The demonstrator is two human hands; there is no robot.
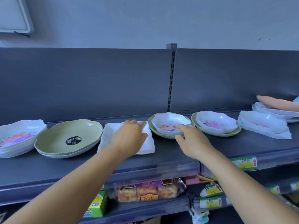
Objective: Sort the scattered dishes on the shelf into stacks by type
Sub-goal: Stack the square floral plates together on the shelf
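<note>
Dark grey shop shelving fills the view, with packaged snacks [146, 190] on the lower tier nearest the camera. Above them, on the upper shelf [161, 160], the left hand [129, 135] lies palm-down, fingers loosely spread, on a white square plate [106, 136] – resting flat, gripping nothing. The right hand [192, 139] is open, its fingertips touching the near rim of a small white bowl [169, 123] that sits in a green dish [154, 132]. Left of the square plate is a green plate [64, 136] stacked on a white one, then white floral dishes [19, 136]. Further right, another white bowl on a green dish [216, 124], a stack of white dishes [263, 125], and more at the edge – one peach-coloured [275, 102] on top
</note>
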